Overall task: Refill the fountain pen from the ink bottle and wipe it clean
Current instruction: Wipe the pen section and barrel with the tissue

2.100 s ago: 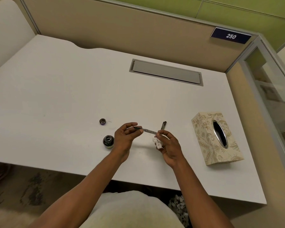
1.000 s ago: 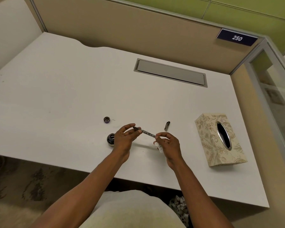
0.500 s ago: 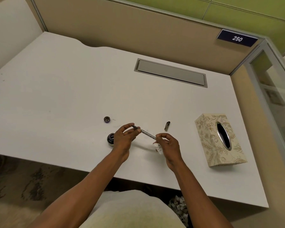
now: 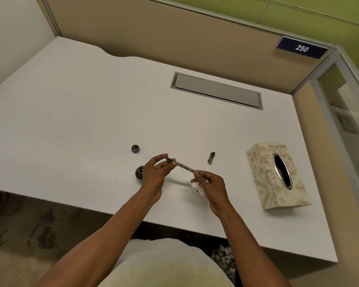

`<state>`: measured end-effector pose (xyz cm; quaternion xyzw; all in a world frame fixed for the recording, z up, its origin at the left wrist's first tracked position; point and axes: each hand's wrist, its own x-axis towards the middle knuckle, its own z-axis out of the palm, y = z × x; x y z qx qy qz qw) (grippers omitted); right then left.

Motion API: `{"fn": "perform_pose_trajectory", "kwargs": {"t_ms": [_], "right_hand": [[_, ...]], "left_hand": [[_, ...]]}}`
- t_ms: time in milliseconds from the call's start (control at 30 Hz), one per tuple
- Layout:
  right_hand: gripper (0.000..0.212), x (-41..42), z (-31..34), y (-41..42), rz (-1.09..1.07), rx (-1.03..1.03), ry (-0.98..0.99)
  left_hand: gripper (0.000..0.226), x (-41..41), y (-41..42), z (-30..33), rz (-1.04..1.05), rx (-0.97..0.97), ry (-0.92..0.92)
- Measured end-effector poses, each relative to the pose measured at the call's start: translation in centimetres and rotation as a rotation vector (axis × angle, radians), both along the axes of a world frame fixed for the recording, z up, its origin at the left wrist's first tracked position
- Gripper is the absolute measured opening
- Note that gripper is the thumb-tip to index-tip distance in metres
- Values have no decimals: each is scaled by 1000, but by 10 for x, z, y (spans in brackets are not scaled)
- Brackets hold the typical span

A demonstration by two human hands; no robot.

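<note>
patterned fountain pen (image 4: pixel 184 167) held slanted above the desk; open ink bottle (image 4: pixel 139 172) stands near its left end; crumpled tissue (image 4: pixel 197 186) under its right end.

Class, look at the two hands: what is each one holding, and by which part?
Both hands hold the fountain pen: left hand at the dark end, right hand at the other end, with a crumpled tissue tucked underneath.

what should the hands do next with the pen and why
Probably run the crumpled tissue in the right hand along the pen. Both hands hold the pen over the desk, the left hand at one end, while the ink bottle stands open and the pen cap lies off.
</note>
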<state>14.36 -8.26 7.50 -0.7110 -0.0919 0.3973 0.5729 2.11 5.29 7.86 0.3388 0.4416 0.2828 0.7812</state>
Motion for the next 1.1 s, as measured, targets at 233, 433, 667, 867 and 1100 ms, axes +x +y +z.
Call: {"fn": "perform_pose_trajectory", "kwargs": {"t_ms": [233,433,667,867,1100], "right_hand": [[14,0,0,-2,-3,18,-30],[5,1,-2,-3,5,4,-36],[10,-1,-3,-4,-6,3,-36],[14,0,-1,-4,7,5,-55],[22,1,-1,-4,13,-21,-52]], "left_hand": [[40,-1,-4,-1,-26,-6,-2],[39,0,-4,0,-34,-1,5],[41,-1,-2,-2,-21,-4,-10],[42,0,-4,-3,-30,-3,-2],[41,0,-1,-1,-30,9,0]]}}
